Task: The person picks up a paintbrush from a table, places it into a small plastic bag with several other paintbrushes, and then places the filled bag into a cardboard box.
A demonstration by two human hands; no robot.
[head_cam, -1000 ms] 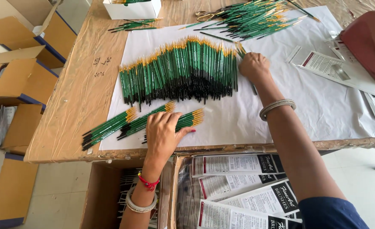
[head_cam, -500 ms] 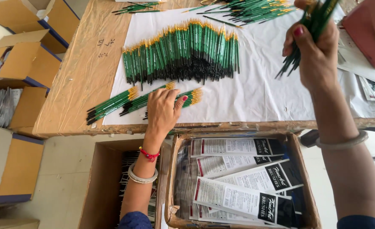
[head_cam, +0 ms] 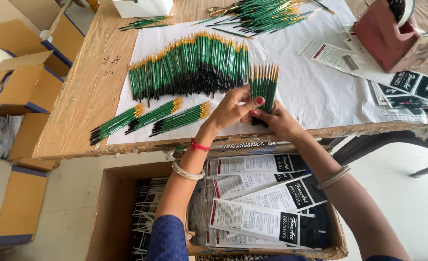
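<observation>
Brush bundle (head_cam: 263,89) stood upright at table (head_cam: 78,111) front edge, beside long brush row (head_cam: 189,67). Left hand (head_cam: 233,108) and right hand (head_cam: 274,121) both clasped dark lower ends. Judged light, stiff, thin, smooth; apt to slip and fan loose. Best gripped low, snug around whole bunch.

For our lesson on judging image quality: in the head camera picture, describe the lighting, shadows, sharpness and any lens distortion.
Head view: soft, even light, no glare on the white sheet; only faint shadows beneath the left hand and right hand; the brush bundle in their grip is sharp; table edge bows slightly, suggesting wide-angle distortion.
</observation>
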